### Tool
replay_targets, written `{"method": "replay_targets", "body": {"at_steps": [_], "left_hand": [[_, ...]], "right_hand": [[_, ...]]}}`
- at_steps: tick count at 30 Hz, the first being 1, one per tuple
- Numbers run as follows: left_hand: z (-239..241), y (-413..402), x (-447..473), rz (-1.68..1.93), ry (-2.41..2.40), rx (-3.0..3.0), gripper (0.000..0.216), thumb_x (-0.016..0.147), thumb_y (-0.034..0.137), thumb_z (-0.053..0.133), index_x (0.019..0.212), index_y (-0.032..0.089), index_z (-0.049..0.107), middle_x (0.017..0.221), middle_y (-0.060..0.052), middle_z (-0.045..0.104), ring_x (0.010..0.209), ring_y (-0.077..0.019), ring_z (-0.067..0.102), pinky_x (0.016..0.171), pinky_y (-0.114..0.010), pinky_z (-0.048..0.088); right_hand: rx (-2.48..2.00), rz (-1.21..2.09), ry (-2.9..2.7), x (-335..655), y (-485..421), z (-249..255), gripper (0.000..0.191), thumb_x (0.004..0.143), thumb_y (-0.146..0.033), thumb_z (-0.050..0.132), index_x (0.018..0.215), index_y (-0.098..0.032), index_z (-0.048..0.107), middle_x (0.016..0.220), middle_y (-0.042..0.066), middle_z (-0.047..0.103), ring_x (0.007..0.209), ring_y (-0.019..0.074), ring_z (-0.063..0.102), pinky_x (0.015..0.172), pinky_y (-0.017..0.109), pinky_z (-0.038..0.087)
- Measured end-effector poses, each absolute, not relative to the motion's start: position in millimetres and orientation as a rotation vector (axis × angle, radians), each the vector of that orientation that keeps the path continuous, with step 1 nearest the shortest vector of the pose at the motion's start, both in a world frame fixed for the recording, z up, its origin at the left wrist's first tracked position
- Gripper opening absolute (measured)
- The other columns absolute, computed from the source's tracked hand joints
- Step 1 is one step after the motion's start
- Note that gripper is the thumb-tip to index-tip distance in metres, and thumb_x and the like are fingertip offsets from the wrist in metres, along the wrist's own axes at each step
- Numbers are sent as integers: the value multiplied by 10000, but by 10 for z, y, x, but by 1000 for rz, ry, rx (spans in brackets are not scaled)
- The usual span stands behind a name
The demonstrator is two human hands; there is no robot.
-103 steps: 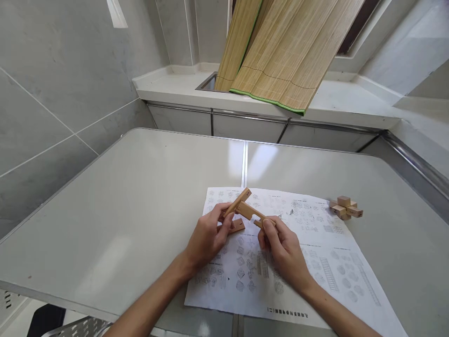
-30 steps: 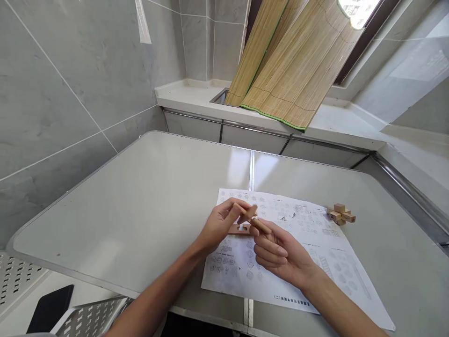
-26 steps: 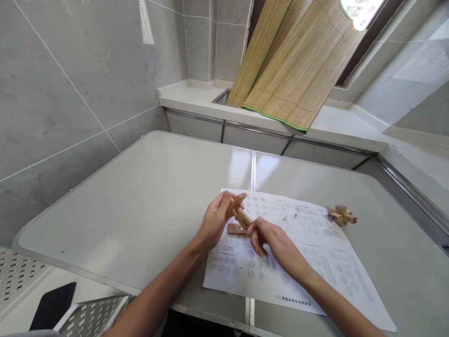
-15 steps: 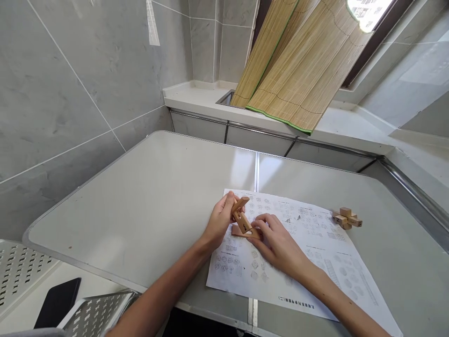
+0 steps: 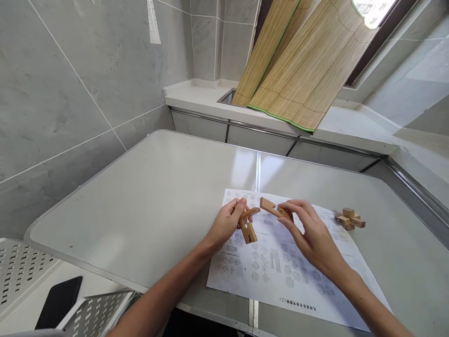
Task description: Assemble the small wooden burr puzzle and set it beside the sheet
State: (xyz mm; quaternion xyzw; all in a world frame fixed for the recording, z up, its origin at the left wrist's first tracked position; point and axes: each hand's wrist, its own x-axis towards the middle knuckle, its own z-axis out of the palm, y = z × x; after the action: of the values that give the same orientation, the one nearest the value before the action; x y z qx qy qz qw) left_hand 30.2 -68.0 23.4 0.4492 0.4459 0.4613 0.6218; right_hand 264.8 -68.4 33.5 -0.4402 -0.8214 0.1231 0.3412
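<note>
My left hand (image 5: pixel 228 219) is closed round notched wooden puzzle pieces (image 5: pixel 249 232); one bears a dark mark and points down, another sticks out to the right. Between thumb and fingers, my right hand (image 5: pixel 308 230) grips a single notched wooden puzzle piece (image 5: pixel 268 206), tilted and held apart from those on the left. Both hands are over a printed instruction sheet (image 5: pixel 252 290) covered in small diagrams. An interlocked wooden puzzle (image 5: pixel 349 219) rests by the sheet's right edge.
The grey folding table (image 5: pixel 140 196) has a metal seam down its middle. A black phone (image 5: pixel 59 304) lies at lower left beside a perforated panel (image 5: pixel 94 311). Behind the table, a bamboo blind (image 5: pixel 291 70) hangs over a white ledge (image 5: pixel 196 96).
My right hand has lifted its puzzle piece up and to the right, away from the pieces in my left hand. The left hand has shifted slightly right.
</note>
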Motion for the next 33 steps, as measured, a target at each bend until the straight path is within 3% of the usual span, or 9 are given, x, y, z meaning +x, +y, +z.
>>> {"method": "replay_targets", "body": {"at_steps": [6, 12, 19, 25, 30, 33], "left_hand": [[231, -689, 308, 996, 977, 1069, 564, 926, 751, 525, 852, 192, 547, 742, -2, 603, 611, -119, 479, 589, -252, 346], [239, -706, 292, 912, 897, 1170, 540, 986, 694, 478, 814, 187, 548, 718, -11, 606, 599, -119, 465, 588, -258, 336], [249, -712, 308, 916, 936, 1116, 614, 955, 770, 443, 770, 192, 531, 718, -23, 606, 586, -127, 464, 557, -266, 333], [245, -724, 330, 962, 1040, 1208, 541, 981, 695, 475, 772, 200, 539, 717, -7, 606, 653, -149, 513, 668, -287, 415], [196, -726, 344, 979, 1104, 1267, 516, 993, 666, 472, 737, 218, 448, 688, 38, 460, 637, -141, 434, 623, -284, 357], [194, -723, 333, 967, 1107, 1262, 511, 1000, 662, 464, 748, 218, 445, 697, 40, 454, 639, -138, 439, 614, -284, 357]], "right_hand": [[-1006, 436, -2115, 2464, -789, 499, 238, 1073, -291, 536, 1306, -275, 581, 1224, 132, 607, 1124, 294, 623, 905, 452, 557], [-898, 683, -2053, 2328, -781, 472, 173, 1069, -217, 546, 1192, -277, 652, 1088, 79, 672, 1002, 237, 665, 854, 401, 566], [-962, 743, -1929, 2333, -783, 410, 32, 1009, -254, 666, 1030, -266, 686, 1254, 76, 749, 1162, 274, 722, 967, 457, 601], [-874, 401, -2058, 2346, -826, 399, 121, 983, -199, 712, 1079, -272, 720, 1138, 61, 818, 1035, 284, 798, 815, 416, 686], [-797, 182, -2147, 2307, -873, 435, 196, 976, -125, 704, 1120, -257, 727, 1187, 82, 806, 1042, 271, 797, 831, 404, 695], [-794, 160, -2164, 2300, -889, 425, 227, 993, -121, 676, 1172, -254, 719, 1252, 106, 781, 1058, 271, 793, 816, 403, 699]]}}
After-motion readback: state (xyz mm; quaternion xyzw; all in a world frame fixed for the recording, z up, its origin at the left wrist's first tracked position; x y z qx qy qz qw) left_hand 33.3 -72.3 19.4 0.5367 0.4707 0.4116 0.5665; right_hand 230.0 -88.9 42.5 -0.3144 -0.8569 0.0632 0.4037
